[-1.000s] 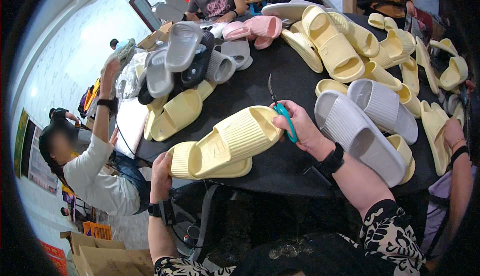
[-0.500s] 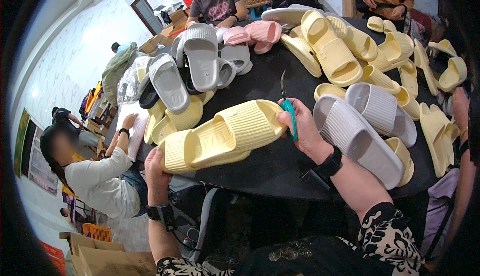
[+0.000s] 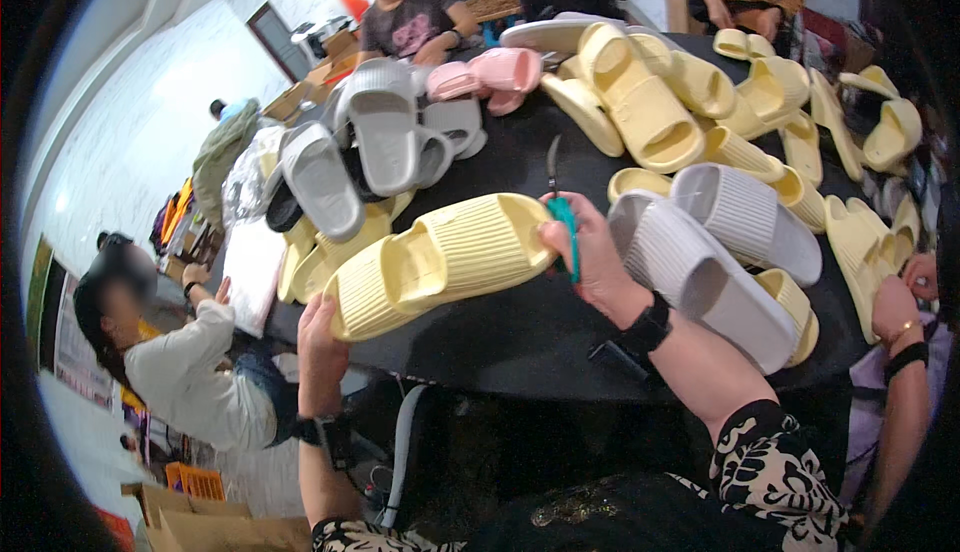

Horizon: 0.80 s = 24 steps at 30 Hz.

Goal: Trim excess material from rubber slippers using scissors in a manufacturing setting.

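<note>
Your left hand (image 3: pixel 320 357) clasped one end of the yellow ribbed slides (image 3: pixel 485 242); your right hand (image 3: pixel 597 257) pinched the other, teal-handled scissors (image 3: pixel 562 214) in its grasp — blade upward, best angled clear of the straps. Slides hung above the black table (image 3: pixel 500 342), beside grey slides (image 3: pixel 735 307). White-shirted co-worker (image 3: pixel 205 382) leftward — pale wall (image 3: pixel 120 122) behind.

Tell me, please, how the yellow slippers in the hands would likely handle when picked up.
The yellow slippers are probably fairly firm, since they span from the left hand to the right hand without visible sag. The matte, foam-like look suggests they're light for their size. The ridged straps should make them less slippery to grip.
</note>
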Available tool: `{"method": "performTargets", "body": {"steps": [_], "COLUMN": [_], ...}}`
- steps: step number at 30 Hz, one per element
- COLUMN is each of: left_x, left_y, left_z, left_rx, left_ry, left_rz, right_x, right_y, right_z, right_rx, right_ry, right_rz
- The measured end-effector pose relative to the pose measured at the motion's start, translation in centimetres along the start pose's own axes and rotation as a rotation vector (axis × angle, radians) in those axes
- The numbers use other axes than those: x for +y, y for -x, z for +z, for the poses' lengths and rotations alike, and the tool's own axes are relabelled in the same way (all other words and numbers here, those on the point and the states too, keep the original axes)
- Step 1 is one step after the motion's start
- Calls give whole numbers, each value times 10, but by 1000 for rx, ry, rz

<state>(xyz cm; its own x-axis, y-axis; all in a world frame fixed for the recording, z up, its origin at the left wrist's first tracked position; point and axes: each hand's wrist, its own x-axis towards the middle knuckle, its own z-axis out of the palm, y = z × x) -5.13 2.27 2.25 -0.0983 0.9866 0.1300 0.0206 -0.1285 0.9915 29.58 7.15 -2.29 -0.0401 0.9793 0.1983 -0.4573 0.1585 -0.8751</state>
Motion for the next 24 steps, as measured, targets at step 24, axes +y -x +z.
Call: {"method": "performTargets", "body": {"steps": [24], "left_x": [60], "left_y": [-104], "left_z": [226], "left_rx": [-252], "left_ry": [415], "left_rz": [-7], "right_x": [21], "right_y": [-2], "right_z": [10], "right_rx": [30], "right_ry": [-221], "right_rz": [227]}}
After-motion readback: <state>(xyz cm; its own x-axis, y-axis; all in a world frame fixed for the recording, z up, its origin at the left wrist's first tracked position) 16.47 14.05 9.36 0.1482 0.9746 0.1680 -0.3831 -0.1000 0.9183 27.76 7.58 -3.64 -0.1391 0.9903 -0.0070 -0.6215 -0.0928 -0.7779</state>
